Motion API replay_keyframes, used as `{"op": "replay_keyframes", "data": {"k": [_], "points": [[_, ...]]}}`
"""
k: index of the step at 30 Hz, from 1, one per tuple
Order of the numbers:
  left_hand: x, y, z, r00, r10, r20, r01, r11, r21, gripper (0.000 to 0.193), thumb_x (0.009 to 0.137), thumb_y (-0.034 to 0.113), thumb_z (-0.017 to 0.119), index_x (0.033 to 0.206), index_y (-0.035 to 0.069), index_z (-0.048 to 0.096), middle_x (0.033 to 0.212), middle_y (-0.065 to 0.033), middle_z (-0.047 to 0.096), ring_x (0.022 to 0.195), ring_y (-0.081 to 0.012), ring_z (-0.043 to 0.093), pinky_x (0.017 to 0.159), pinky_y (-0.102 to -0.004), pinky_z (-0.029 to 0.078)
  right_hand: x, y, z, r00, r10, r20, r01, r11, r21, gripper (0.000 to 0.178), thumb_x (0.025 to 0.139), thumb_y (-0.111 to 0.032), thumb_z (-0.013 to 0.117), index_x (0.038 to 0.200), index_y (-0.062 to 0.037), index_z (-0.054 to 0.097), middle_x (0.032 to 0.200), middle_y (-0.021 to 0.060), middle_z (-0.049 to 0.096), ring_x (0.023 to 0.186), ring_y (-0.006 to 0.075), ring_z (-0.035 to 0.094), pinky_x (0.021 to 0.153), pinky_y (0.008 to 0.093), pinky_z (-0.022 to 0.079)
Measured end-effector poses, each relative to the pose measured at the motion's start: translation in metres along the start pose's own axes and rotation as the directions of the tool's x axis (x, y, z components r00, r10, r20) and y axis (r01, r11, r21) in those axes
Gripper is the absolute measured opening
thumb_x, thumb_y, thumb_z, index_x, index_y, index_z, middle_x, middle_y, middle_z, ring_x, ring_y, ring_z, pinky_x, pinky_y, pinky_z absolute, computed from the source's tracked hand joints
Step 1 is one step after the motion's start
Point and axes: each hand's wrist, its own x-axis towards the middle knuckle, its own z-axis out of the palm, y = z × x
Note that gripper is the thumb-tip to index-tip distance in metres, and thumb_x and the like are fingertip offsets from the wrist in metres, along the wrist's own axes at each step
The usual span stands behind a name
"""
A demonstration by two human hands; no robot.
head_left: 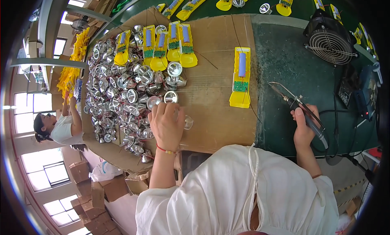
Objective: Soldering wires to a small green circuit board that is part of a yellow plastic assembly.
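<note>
My left hand (pixel 166 123) reaches to the near right edge of a heap of silver lamp reflectors (pixel 118 84), its fingers curled down among them. Its fingertips are partly hidden, so what they grip cannot be made out. Close beyond the fingers lie a round reflector (pixel 171 97) and several others. In my right hand (pixel 304 127) is a soldering iron (pixel 310 123), with a thin curved tube alongside it and the tip pointing up and left. Left of that tip, a yellow flashlight housing (pixel 239 97) lies on the cardboard, holding a purple battery (pixel 242 64) and a green circuit board (pixel 240 86). Dark wires trail from it.
Several yellow housings (pixel 187 58) rest on the heap's far right side, others along the far green surface. A black fan with a wire guard (pixel 331 46) stands at the far right, near a blue box (pixel 365 90). Cardboard (pixel 207 93) covers the table's left part. Another person (pixel 61 125) works at left.
</note>
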Motion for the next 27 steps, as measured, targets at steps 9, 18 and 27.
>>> {"op": "replay_keyframes", "data": {"k": [9,18,27], "points": [[-0.027,0.012,0.032,0.997,0.048,-0.054,-0.038,0.986,0.162,0.024,0.074,0.033,0.065,0.066,0.011,0.058,0.065,-0.0058,0.054,0.066,-0.0231,0.053,0.058,-0.0359,0.043,-0.006,-0.005,0.005,0.997,-0.003,0.071,0.006,0.999,-0.036,0.016,0.081,-0.009,0.063,0.089,0.0018,0.053,0.076,0.0078,0.058,0.067,0.0110,0.057,0.061,0.0215,0.045],[0.001,0.034,0.025,0.987,0.133,0.092,-0.100,0.950,-0.295,0.021,0.067,0.022,0.073,0.079,0.009,0.062,0.081,-0.0059,0.055,0.080,-0.0264,0.051,0.070,-0.0369,0.040,-0.012,-0.013,0.005,0.996,-0.009,0.085,0.007,1.000,0.029,0.014,0.080,-0.004,0.062,0.089,0.0026,0.052,0.078,0.0092,0.057,0.066,0.0112,0.056,0.061,0.0218,0.045],[0.012,0.038,0.033,0.907,0.005,0.420,0.327,0.620,-0.713,0.012,0.077,0.011,0.066,0.083,0.001,0.063,0.071,-0.0091,0.063,0.062,-0.0184,0.059,0.058,-0.0297,0.046,-0.012,-0.021,0.012,0.987,-0.059,0.147,0.055,0.998,0.026,0.015,0.079,-0.005,0.064,0.087,0.0020,0.053,0.074,0.0073,0.056,0.064,0.0090,0.052,0.058,0.0209,0.042]]}}
